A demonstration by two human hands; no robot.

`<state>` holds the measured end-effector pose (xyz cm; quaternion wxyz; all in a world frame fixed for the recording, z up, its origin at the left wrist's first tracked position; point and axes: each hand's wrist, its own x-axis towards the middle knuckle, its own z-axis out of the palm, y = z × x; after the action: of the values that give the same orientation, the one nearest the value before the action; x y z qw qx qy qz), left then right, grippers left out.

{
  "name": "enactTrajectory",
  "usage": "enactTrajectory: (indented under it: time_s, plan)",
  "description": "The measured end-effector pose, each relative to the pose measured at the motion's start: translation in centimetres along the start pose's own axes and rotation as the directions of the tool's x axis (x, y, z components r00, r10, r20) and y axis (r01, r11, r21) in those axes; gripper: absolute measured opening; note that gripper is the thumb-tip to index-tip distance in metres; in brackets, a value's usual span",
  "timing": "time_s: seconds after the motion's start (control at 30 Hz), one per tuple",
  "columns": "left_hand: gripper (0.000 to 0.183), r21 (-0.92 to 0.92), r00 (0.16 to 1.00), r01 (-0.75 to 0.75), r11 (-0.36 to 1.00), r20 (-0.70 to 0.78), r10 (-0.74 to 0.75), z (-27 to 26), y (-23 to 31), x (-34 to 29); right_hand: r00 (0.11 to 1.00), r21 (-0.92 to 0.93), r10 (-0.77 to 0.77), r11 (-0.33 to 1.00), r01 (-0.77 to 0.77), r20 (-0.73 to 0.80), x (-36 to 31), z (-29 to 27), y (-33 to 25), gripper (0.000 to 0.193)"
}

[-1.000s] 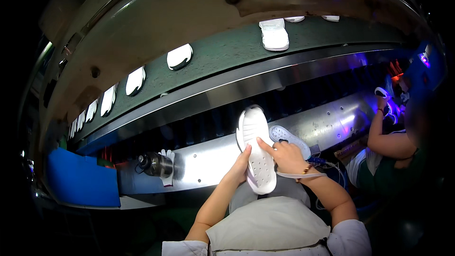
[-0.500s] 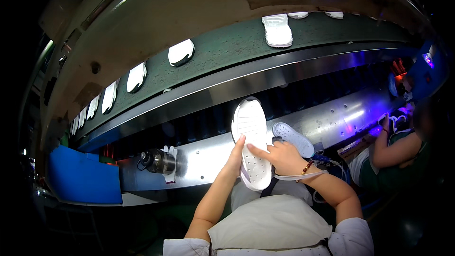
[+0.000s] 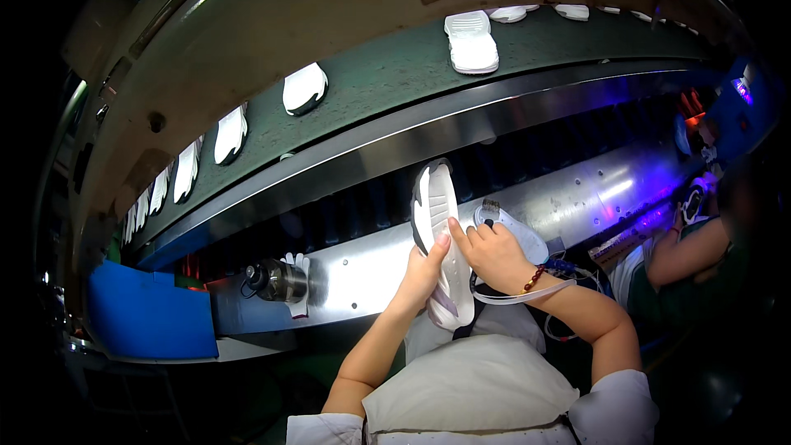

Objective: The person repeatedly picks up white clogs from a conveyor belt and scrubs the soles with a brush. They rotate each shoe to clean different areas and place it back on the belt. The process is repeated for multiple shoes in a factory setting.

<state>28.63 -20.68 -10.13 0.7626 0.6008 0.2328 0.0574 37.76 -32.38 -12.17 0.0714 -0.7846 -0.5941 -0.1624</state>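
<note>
A white shoe sole with dark and pale purple side patches stands lengthwise in front of me, tilted so that its side wall shows. My left hand grips it at mid-length from the left, thumb on the upper face. The fingers of my right hand are closed round the dark handle of a small brush, whose bristle end points up and away. Its index finger reaches to the sole's inner face. Beyond that hand, partly hidden, a pale perforated sole lies on the metal ledge.
Several white soles lie along a green conveyor belt behind a metal rail. A dark bottle and a white glove are on the ledge at left. A blue panel bounds the left. At right a co-worker's arm handles a shoe part.
The sole in my left hand has turned from face-on to tilted, showing its side. My right hand has shifted slightly, and the brush now points upright.
</note>
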Motion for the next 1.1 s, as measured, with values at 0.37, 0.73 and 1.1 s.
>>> enactTrajectory:
  time_s: [0.37,0.73,1.1]
  plan:
    - [0.058,-0.127,0.996,-0.068,0.990,-0.072,0.059,-2.3,-1.2,1.6,0.998,0.278,-0.063,0.959,0.056,0.019,-1.5,0.0,-0.7,0.061]
    - [0.064,-0.048,0.987,0.151,0.987,0.069,-0.148,-1.4,0.2,-0.5,0.990,0.142,0.084,0.988,-0.068,-0.116,0.0,1.2,0.4,0.062]
    - [0.074,-0.168,0.995,0.051,0.984,-0.071,-0.064,-4.3,-2.1,0.7,0.973,0.514,0.034,0.844,-0.151,0.230,-3.1,-1.5,1.0,0.062]
